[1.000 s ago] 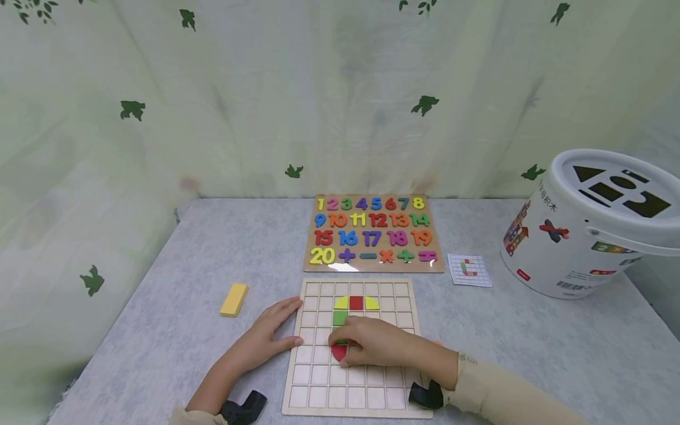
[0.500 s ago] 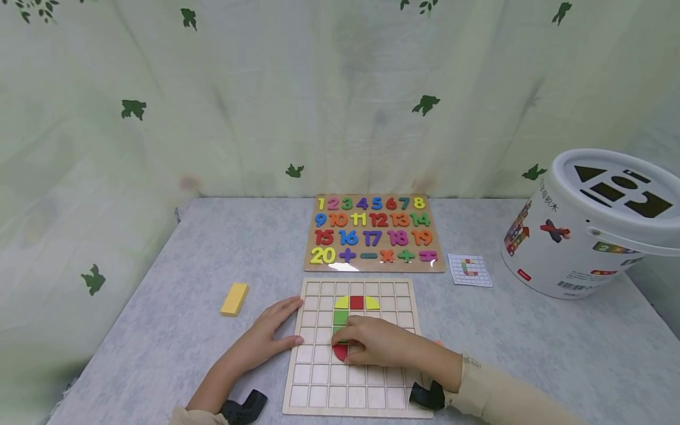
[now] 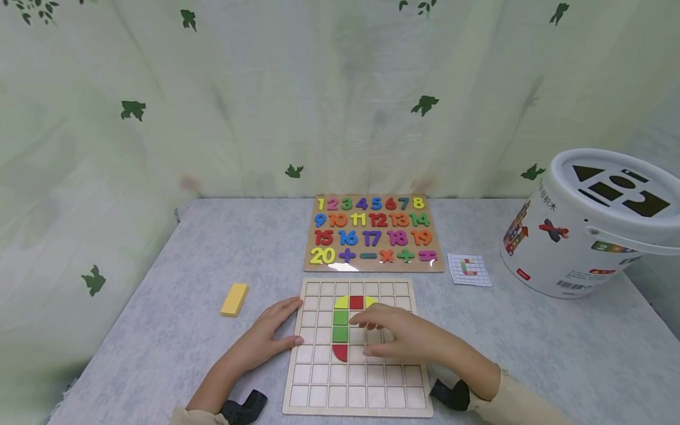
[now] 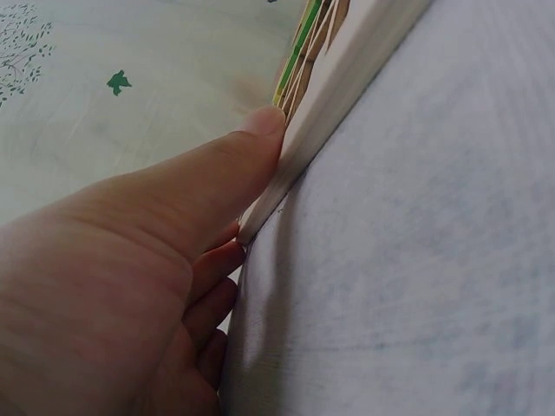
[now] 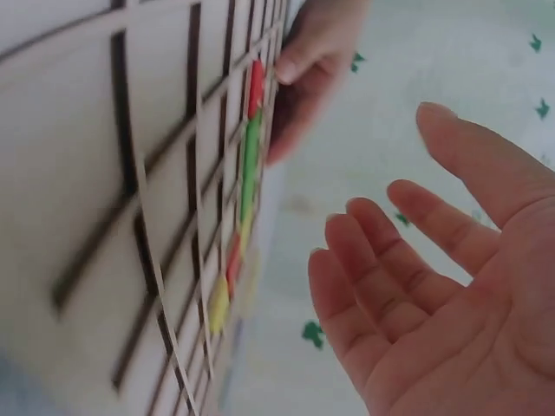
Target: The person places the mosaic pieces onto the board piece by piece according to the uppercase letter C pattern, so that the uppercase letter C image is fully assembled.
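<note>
A wooden grid board (image 3: 303,373) lies on the table. My left hand (image 3: 271,332) touches its left edge with thumb and fingertips, fingers extended. Over the right half of the board hovers my right hand (image 3: 406,335), its fingers loosely bent and apart; the right wrist view shows the palm holding nothing. Just left of those fingertips, a red quarter-round tile (image 3: 340,353) sits in a cell. Above it are a lower green square tile (image 3: 340,334) and an upper green square tile (image 3: 340,317). A yellow quarter-round tile (image 3: 342,303), a red square tile (image 3: 356,302) and a second yellow one (image 3: 370,301), partly hidden, top the pattern.
Behind the board lies a number puzzle (image 3: 374,233). A small pattern card (image 3: 470,270) is to its right, beside a white lidded bucket (image 3: 574,248). A yellow block (image 3: 234,300) rests left of the board. A curtain (image 3: 255,94) hangs behind the table.
My right hand has let go of the red quarter-round tile and moved up and right, opening. The tile stays in its cell below the green ones. My left hand has not moved.
</note>
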Action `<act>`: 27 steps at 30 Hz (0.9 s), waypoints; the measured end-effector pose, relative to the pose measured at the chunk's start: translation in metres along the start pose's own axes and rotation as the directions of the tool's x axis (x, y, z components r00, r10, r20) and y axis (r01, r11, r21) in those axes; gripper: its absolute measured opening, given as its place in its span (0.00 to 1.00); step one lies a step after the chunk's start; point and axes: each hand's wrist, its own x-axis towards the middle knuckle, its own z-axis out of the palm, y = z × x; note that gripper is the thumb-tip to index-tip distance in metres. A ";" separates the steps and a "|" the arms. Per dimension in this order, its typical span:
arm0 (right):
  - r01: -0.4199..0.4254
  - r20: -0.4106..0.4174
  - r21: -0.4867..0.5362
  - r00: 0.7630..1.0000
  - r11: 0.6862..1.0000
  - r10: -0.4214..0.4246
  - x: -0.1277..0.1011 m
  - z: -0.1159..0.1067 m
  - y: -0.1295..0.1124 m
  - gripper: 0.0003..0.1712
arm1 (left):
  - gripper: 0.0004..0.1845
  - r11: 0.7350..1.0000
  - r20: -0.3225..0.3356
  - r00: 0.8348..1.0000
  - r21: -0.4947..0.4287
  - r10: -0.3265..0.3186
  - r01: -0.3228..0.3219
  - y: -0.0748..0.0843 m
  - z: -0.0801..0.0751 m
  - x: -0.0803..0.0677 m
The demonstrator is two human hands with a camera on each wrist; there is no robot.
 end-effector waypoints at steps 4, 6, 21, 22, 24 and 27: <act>-0.031 -0.081 -0.011 0.996 0.999 0.030 -0.025 -0.014 0.004 0.27 | 0.40 1.000 -0.002 1.000 -0.002 -0.003 0.003 0.000 0.000 0.000; -0.059 -0.114 -0.023 0.992 0.998 0.056 -0.039 -0.019 0.008 0.28 | 0.40 1.000 -0.001 1.000 -0.005 -0.006 0.006 0.000 0.000 0.000; -0.152 -0.091 -0.003 0.984 0.988 0.151 -0.098 -0.016 0.061 0.28 | 0.40 1.000 0.006 1.000 -0.004 -0.011 0.011 -0.001 0.000 0.000; -0.156 -0.088 -0.003 0.984 0.988 0.156 -0.099 -0.016 0.063 0.27 | 0.41 1.000 0.007 1.000 -0.005 -0.012 0.012 -0.001 0.000 0.000; -0.156 -0.088 -0.020 0.984 0.988 0.154 -0.100 -0.015 0.066 0.23 | 0.41 1.000 0.009 1.000 -0.007 -0.016 0.016 0.000 0.000 0.000; -0.150 -0.098 -0.052 0.985 0.987 0.144 -0.100 -0.015 0.067 0.17 | 0.41 1.000 0.010 1.000 -0.009 -0.019 0.019 0.000 0.000 0.000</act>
